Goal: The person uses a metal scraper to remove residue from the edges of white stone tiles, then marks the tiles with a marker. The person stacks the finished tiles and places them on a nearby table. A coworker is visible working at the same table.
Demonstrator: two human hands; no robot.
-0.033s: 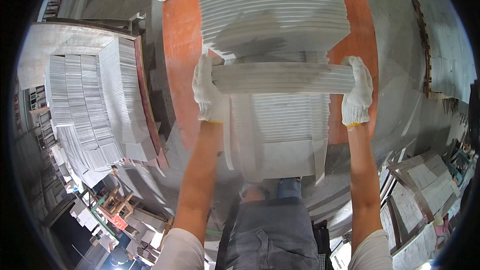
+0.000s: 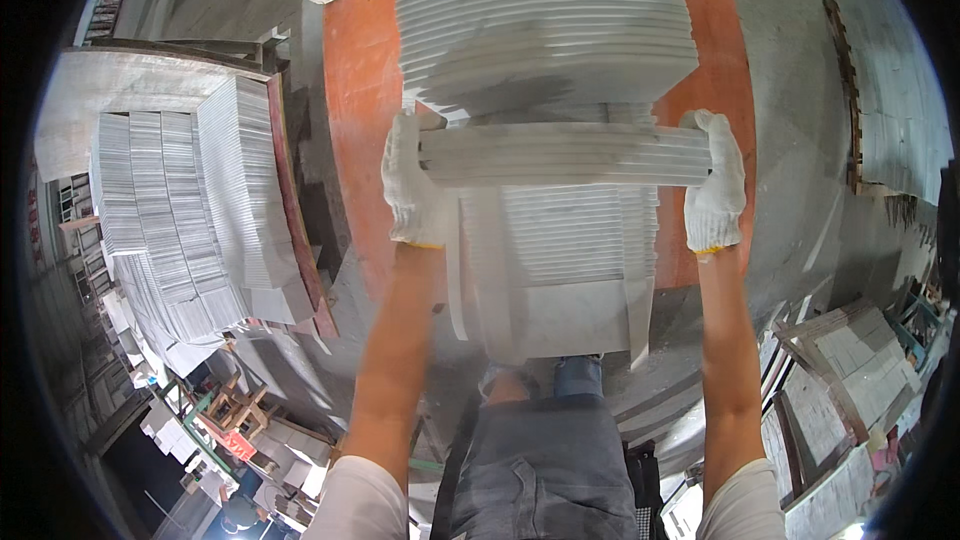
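My left hand (image 2: pixel 412 180), in a white knit glove with a yellow cuff, grips the left end of a bundle of long, flat grey-white strips (image 2: pixel 565 156). On the bundle's right end, my right hand (image 2: pixel 714 183) closes in a matching glove. The strips lie crosswise between my hands, pressed together in several layers. Beyond them stands a large stack of thin-edged grey-white sheets (image 2: pixel 545 15). Another stack of similar sheets (image 2: pixel 575 235) shows beneath the bundle, nearer my legs, with a pale upright strip (image 2: pixel 637 270) at its right side. I cannot tell what material the sheets are.
An orange board (image 2: pixel 362 70) lies under the far stack on the grey floor (image 2: pixel 790 90). At the left, more stacked sheets (image 2: pixel 165 200) stand beside a reddish board edge (image 2: pixel 290 190). Pale boards (image 2: pixel 900 100) lie far right; a wooden-framed pile (image 2: pixel 850 370) stands lower right.
The bundle's left end and my left hand have shifted very slightly left. Both hands keep their grip; nothing else visibly moves.
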